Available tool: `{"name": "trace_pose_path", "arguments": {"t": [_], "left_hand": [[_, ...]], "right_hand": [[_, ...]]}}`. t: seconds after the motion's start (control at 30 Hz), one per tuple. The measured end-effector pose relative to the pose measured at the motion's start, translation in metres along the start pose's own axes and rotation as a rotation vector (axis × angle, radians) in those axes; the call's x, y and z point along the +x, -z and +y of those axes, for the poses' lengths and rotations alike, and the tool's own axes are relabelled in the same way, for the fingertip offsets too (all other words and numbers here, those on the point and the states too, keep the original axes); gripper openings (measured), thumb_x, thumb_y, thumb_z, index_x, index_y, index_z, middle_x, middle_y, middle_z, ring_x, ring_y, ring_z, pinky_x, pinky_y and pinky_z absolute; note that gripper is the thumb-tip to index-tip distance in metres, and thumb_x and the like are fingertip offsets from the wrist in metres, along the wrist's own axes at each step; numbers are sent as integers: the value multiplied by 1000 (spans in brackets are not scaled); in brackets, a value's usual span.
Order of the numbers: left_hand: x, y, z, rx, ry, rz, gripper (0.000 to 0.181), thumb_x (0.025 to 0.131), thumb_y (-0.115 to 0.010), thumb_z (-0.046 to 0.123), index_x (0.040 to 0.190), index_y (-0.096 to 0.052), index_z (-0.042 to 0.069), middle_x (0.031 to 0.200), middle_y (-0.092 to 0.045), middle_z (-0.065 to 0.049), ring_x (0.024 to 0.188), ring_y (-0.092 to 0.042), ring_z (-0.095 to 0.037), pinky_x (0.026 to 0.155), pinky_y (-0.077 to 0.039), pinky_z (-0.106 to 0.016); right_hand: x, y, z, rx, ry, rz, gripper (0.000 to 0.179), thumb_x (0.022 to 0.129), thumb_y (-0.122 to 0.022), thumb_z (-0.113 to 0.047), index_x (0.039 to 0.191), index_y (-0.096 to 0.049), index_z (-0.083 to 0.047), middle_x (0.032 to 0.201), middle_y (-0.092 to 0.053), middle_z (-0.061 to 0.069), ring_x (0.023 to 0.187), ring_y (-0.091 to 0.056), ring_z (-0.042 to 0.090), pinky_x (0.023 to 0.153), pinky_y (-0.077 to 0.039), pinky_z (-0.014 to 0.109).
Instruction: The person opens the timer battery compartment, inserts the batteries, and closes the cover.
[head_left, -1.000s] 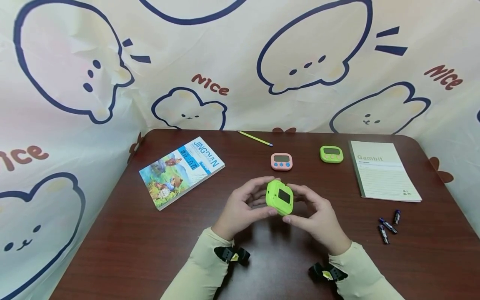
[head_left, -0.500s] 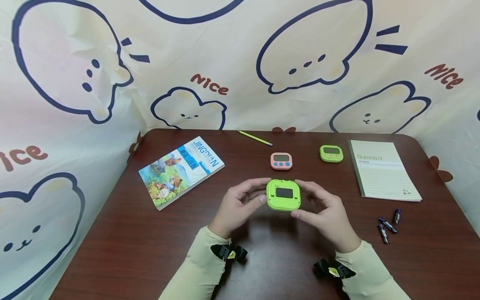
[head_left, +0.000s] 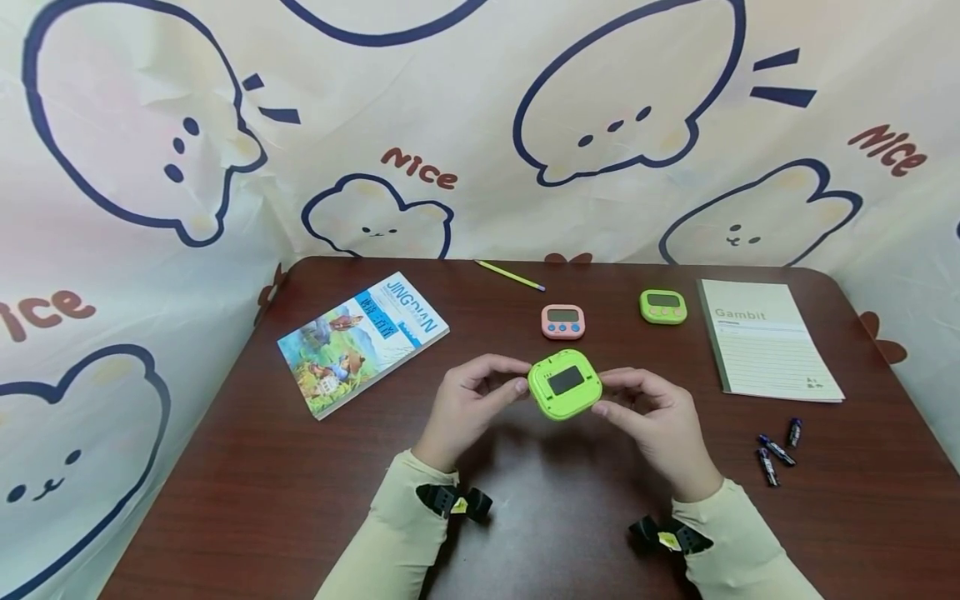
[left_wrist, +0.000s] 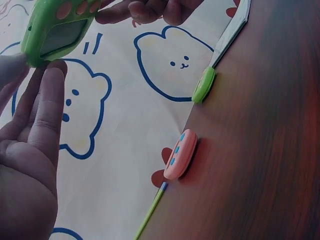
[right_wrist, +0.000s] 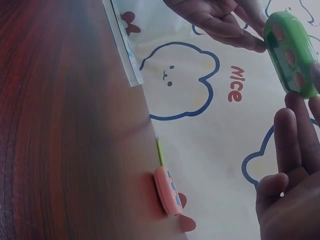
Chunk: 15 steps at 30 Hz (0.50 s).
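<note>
A green digital timer (head_left: 566, 383) is held up over the table, its back with a dark rectangle facing the head camera. My left hand (head_left: 463, 408) pinches its left edge between thumb and fingers. At the opposite edge, my right hand (head_left: 663, 429) grips it by the lower right corner. The wrist views show the other face of the held timer (left_wrist: 64, 30), with a grey screen and pink round buttons. Just beyond it lies a pink timer (head_left: 562, 322) with blue buttons. Another green timer (head_left: 663, 307) rests farther right.
On the dark wooden table (head_left: 300, 508), a picture-covered book (head_left: 363, 346) lies at the left and a yellow-green pencil (head_left: 510, 275) at the back. A Gambit notepad (head_left: 768, 340) is at the right, with three small batteries (head_left: 776, 450) in front of it.
The held green timer has turned from an angled side view to show its whole back, then tilted slightly. My hands have moved a little apart around it.
</note>
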<state>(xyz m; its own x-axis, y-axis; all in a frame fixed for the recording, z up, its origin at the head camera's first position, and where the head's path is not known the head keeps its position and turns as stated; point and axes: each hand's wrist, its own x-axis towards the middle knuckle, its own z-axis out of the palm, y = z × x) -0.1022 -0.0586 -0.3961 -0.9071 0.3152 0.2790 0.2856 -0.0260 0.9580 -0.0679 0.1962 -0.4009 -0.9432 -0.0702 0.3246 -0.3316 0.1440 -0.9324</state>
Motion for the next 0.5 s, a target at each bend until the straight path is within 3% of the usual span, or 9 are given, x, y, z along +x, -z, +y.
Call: {"name": "trace_pose_path", "arguments": {"t": [0.17, 0.33, 0.5], "left_hand": [[1, 2, -1, -34, 6, -50, 32, 92, -72, 4, 124, -69, 6, 118, -71, -7, 99, -69, -23, 81, -59, -33], [1, 1, 0, -73, 27, -128, 47, 90, -72, 0, 136, -62, 5, 129, -67, -8, 106, -69, -24, 88, -58, -35], [1, 0, 1, -93, 55, -182, 57, 89, -73, -2, 142, -55, 6, 133, -64, -9, 106, -69, -24, 88, -58, -35]], "right_hand": [[-1, -1, -1, -19, -15, -13, 39, 79, -81, 7, 116, -71, 0, 103, -71, 1, 83, -63, 15, 67, -53, 22], [-2, -6, -5, -21, -18, -33, 59, 75, -83, 9, 130, -65, -2, 100, -68, 1, 81, -59, 18, 64, -49, 23], [-3, -11, -7, -27, -14, -68, 76, 71, -87, 7, 140, -58, -8, 116, -63, 0, 86, -59, 18, 69, -50, 25]]}}
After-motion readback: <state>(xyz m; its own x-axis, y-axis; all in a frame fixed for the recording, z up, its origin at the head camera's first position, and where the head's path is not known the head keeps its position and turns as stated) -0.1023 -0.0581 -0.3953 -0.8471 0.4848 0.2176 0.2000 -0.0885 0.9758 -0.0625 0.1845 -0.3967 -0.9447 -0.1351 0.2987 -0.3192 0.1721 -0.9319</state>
